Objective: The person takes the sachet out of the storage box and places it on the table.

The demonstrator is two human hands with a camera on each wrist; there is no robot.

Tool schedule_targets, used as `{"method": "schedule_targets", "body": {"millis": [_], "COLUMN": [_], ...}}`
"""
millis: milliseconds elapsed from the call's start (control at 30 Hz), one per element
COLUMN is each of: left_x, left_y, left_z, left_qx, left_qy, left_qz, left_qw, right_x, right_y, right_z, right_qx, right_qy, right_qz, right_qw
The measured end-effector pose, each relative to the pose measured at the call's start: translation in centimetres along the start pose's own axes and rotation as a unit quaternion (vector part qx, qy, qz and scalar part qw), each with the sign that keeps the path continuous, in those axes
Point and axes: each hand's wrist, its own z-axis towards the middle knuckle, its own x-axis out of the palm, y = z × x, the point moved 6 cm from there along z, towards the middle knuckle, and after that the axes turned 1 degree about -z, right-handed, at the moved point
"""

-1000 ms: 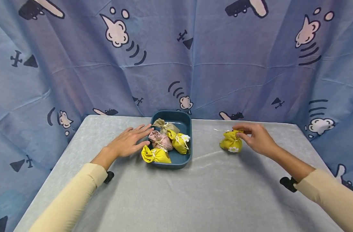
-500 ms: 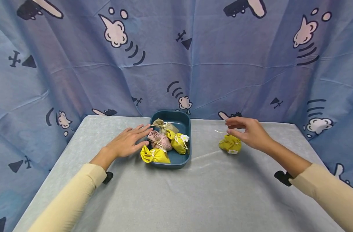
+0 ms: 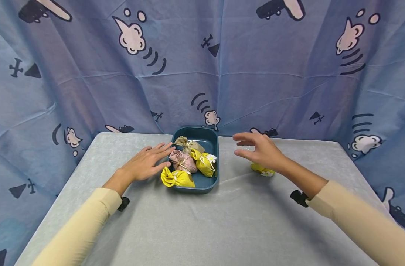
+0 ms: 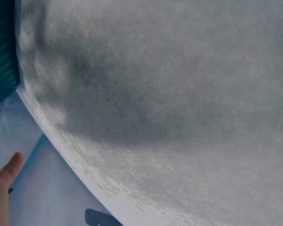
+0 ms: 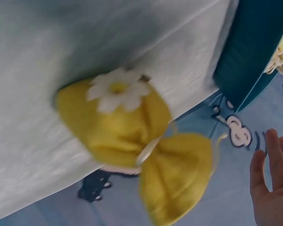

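Note:
A dark teal box on the table holds several small drawstring pouches. Inside it are a beige pouch, a pink pouch, a yellow pouch with a white flower, and a second yellow pouch leaning over the near left rim. My left hand, fingers spread, is at the box's left side. My right hand hangs in the air with relaxed fingers, right of the box, holding nothing. Behind and below it a single yellow pouch with a flower and tied neck sits on the table, partly hidden in the head view.
A pale grey cloth covers the table. A blue patterned curtain hangs right behind the table's far edge and along both sides.
My right hand has let go of the yellow pouch, risen off it and moved left toward the box. That pouch stays on the table. The left hand keeps its place.

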Motion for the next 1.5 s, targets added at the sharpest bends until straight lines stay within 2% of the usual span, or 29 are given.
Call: {"method": "schedule_targets", "body": {"millis": [433, 633, 867, 1100, 1267, 1500], "left_x": [0.1, 0.1, 0.2, 0.2, 0.2, 0.2], "left_y": [0.0, 0.2, 0.2, 0.2, 0.3, 0.4], "left_z": [0.0, 0.0, 0.0, 0.0, -0.1, -0.1], "left_qx": [-0.005, -0.007, -0.005, -0.004, -0.009, -0.009], "left_qy": [0.013, 0.017, 0.012, 0.011, 0.014, 0.014], "left_qz": [0.001, -0.002, -0.002, -0.005, -0.014, -0.016], "left_qw": [0.9999, 0.9998, 0.9999, 0.9999, 0.9998, 0.9997], "right_x": [4.0, 6.0, 7.9, 9.4, 10.1, 10.7], "right_y": [2.3, 2.7, 3.5, 3.7, 3.7, 3.7], "right_z": [2.2, 2.9, 3.9, 4.6, 4.8, 5.3], "right_qx": [-0.015, -0.005, -0.006, 0.004, -0.007, -0.006], "right_qy": [0.032, 0.056, 0.077, 0.094, 0.093, 0.091], "right_qz": [0.024, 0.053, 0.060, 0.028, -0.005, -0.022], "right_qw": [0.999, 0.997, 0.995, 0.995, 0.996, 0.996]}}
